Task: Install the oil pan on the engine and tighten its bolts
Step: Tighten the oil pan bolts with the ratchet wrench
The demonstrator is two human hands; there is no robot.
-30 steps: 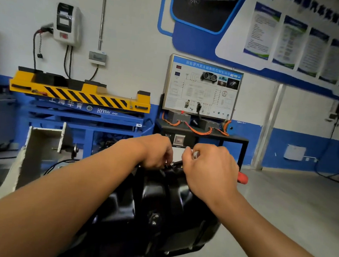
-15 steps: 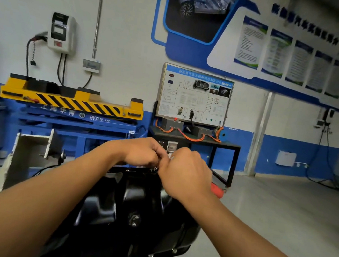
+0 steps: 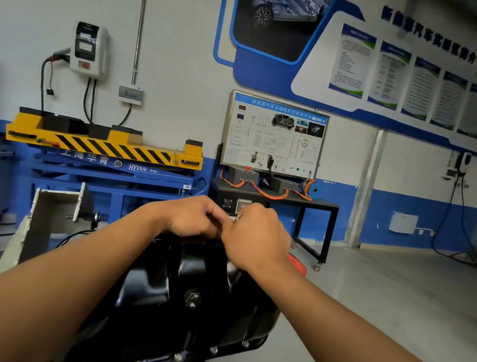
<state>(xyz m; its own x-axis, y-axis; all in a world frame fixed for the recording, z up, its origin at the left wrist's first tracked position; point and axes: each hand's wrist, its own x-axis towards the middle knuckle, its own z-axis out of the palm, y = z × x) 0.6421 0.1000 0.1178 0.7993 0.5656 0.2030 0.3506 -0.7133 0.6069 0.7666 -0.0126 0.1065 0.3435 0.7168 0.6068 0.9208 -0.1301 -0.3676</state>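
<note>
At far rim of oil pan [image 3: 166, 289], right hand [image 3: 255, 239] grips red-handled tool [image 3: 297, 264], left hand [image 3: 197, 220] fingers curled, cant tell on what. Near bolts [image 3: 214, 349] already in, far ones prob left.

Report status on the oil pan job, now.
Left hand and right hand together at oil pan far edge, both curled. Right grips red-handled tool; left's hold hidden. Bolts in near flange. Nothing seen in the way.

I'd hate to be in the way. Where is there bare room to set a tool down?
Bare grey floor right of the oil pan, bordered by the black table and blue-banded wall. Crowded: the pan's far rim, where left hand and right hand meet at the red-handled tool.
</note>
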